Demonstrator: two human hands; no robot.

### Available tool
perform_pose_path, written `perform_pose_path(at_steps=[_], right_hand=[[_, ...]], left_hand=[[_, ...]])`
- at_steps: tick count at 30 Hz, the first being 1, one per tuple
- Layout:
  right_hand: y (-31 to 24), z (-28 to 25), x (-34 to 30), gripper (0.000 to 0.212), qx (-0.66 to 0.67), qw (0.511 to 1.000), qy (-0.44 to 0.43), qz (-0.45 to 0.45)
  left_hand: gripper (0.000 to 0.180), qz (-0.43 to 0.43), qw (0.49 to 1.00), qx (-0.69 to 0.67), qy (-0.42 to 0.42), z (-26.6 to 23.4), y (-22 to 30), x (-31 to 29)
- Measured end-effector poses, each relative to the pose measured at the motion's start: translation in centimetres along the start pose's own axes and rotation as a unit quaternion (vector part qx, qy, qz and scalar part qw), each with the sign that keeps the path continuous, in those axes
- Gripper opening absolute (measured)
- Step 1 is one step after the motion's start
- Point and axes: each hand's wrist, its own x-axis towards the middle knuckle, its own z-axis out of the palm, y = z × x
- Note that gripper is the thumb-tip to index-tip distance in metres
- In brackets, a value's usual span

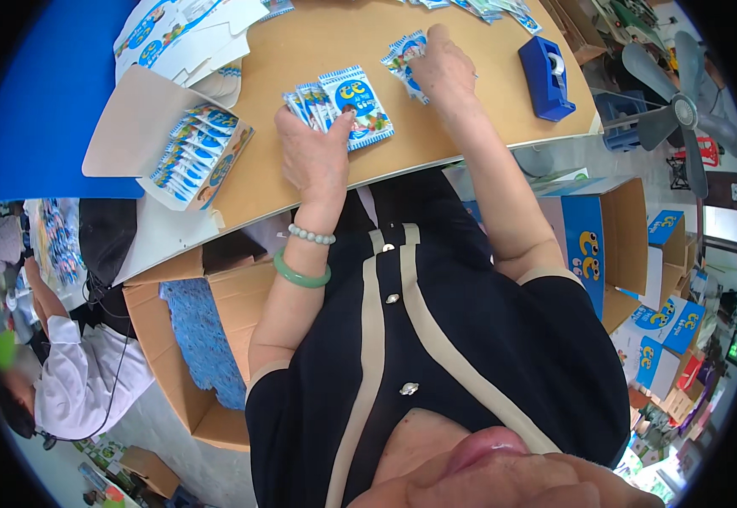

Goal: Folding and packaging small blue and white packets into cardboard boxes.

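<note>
My left hand is closed round a fanned stack of small blue-and-white candy packets, its thumb lying over the front one. To the right, my right hand pinches another few candy packets just above or on the tan table; I cannot tell whether they touch it. Left of my left hand stands a white carton with its lid up. A row of the same packets stands inside it.
Folded printed cartons lie at the far left of the table. A blue tape dispenser stands near the right edge. More packets lie at the back. Cardboard boxes and a fan are on the right; a co-worker sits left.
</note>
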Motion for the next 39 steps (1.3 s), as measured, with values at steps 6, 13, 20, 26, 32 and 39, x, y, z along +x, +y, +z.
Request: perform_pose_path(at_steps=[6, 13, 20, 26, 32, 39], right_hand=[[7.4, -6.8, 4.5, 0.045, 0.42, 0.895, -0.144, 0.049], [2.9, -4.0, 0.6, 0.037, 0.202, 0.954, -0.219, 0.033], [3.0, -3.3, -1.9, 0.03, -0.013, 0.992, 0.003, -0.128], [1.1, -2.7, -4.2, 0.039, 0.606, 0.776, -0.156, 0.085], [-3.9, 1.3, -7.1, 0.044, 0.321, 0.946, -0.021, -0.033], [-3.0, -2.6, -7.1, 0.048, 0.287, 0.942, -0.176, -0.023]], left_hand=[[0.072, 0.011, 1.0, -0.002, 0.001, -0.1, 0.2, -0.1], [0.071, 0.009, 1.0, -0.006, 0.011, -0.1, -0.6, -0.1], [0.071, 0.021, 1.0, -0.002, 0.008, 0.1, -0.2, 0.1], [0.071, 0.007, 1.0, -0.016, 0.006, -0.2, -0.3, 0.1], [0.072, -0.025, 0.999, 0.002, -0.021, -0.5, 0.4, 0.2], [0.07, 0.034, 0.992, -0.107, -0.049, -0.5, -2.5, 2.1]])
